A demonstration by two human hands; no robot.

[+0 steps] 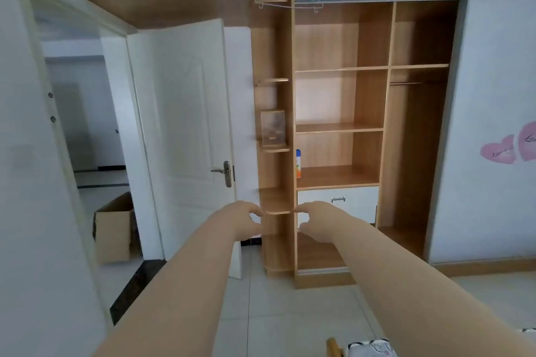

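Both my arms stretch forward at mid-height in front of an open wooden wardrobe. My left hand and my right hand face each other, a small gap apart. On each, fingers and thumb curve into a C with space between them, and nothing shows inside either hand. The hands are seen in front of the wardrobe's rounded corner shelves and a white drawer; how far they are from these I cannot tell.
A white door stands open on the left, with a cardboard box in the hallway beyond. A spray can and a clear box sit on shelves. A hanger hangs up top. Tiled floor lies below.
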